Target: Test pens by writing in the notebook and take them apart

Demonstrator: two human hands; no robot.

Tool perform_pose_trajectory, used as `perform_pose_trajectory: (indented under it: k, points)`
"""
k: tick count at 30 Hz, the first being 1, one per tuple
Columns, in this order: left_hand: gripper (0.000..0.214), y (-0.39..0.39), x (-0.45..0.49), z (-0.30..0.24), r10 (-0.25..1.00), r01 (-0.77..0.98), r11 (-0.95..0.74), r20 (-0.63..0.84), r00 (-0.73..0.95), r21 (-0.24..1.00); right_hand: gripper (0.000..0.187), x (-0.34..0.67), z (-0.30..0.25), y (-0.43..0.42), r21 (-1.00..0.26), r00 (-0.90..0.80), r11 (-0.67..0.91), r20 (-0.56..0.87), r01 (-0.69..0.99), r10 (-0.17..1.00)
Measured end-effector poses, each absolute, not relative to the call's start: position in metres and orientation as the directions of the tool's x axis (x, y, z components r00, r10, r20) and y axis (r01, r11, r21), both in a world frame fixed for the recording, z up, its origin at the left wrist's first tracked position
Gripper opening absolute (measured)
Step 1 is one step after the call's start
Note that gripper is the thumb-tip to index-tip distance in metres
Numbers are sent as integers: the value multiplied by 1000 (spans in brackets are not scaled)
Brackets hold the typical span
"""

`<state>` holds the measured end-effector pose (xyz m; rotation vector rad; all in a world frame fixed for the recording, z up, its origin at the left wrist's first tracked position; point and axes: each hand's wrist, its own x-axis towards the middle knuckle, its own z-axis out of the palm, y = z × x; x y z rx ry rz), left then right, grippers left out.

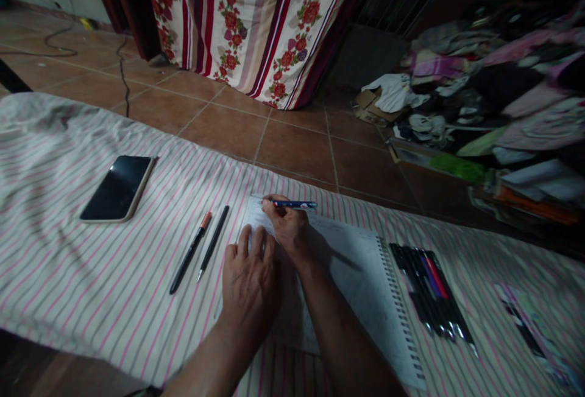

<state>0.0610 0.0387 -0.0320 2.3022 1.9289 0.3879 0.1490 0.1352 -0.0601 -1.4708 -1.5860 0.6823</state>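
Note:
My right hand [290,223] is closed around a dark blue patterned pen [295,204], near the top left of a spiral notebook [347,290]. The fingers hide the pen's tip. Faint handwriting shows on the page, and the coil runs down the notebook's right side. My left hand [251,269] lies flat on the page's left edge, fingers stretched out and holding nothing. Just left of the notebook, a slim black pen [214,242] rests beside a black pen with an orange end [191,252].
A striped cloth [150,287] covers the surface. A phone [117,189] lies at the left. Several pens in a clear pack [432,290] lie right of the coil, with a pinkish case [530,324] farther right. Beyond are a flowered curtain [256,25] and a clothes pile [512,80].

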Motion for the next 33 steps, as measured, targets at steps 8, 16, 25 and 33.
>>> perform_pose_trajectory:
  k: [8,16,25,33]
  points:
    - [36,38,61,-33,977,952,-191,141,161,240,26,148,-60,136,-828,43,157,212,538,976]
    - [34,38,61,-35,974,957,-195,155,164,213,32,152,-56,138,-954,173,115,167,275,971]
    - [31,39,59,-27,978,958,-192,128,167,213,35,153,-49,136,-987,237,133,150,85,960]
    - [21,31,59,-11,965,949,-231,172,196,215,42,179,-6,124,-988,149,132,143,79,978]
